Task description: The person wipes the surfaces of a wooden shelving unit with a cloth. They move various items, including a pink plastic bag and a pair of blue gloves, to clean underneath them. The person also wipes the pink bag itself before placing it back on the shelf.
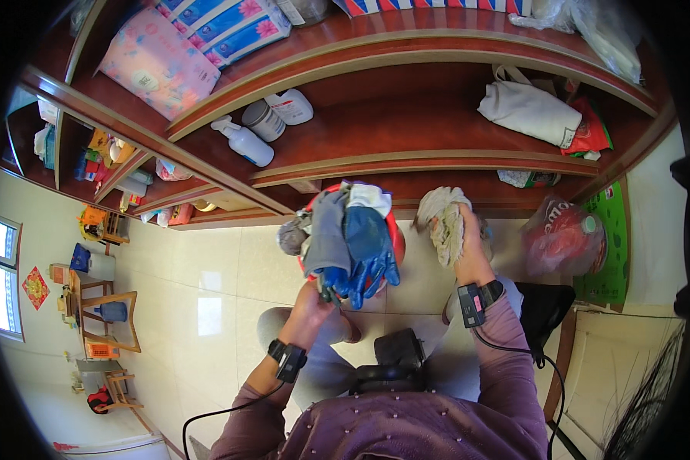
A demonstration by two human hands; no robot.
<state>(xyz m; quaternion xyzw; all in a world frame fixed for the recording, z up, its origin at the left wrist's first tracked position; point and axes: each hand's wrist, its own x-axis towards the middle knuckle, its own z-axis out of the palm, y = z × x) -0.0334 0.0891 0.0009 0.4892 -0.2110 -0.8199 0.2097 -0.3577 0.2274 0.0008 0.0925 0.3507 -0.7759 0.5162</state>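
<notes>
A red plastic container (pixel 399 241) stands on the floor in front of the shelves, heaped with cloth. Over it lie a grey cloth (pixel 329 233) and blue-coated work gloves (pixel 368 241) with a white part at the top. My left hand (pixel 313 307) is at the near side of this heap, its fingers hidden under the gloves, so whether it grips them does not show. To the right of the container, my right hand (pixel 466 238) holds a crumpled beige rag (pixel 447 224), raised above the floor.
Wooden shelves (pixel 391 115) run across ahead, holding a spray bottle (pixel 244 142), a can (pixel 263 121) and a white cloth bag (pixel 529 112). At the right, a plastic-wrapped red item (pixel 563 238) stands beside a green panel (pixel 606 247). Tiled floor (pixel 218 276) extends left towards wooden furniture.
</notes>
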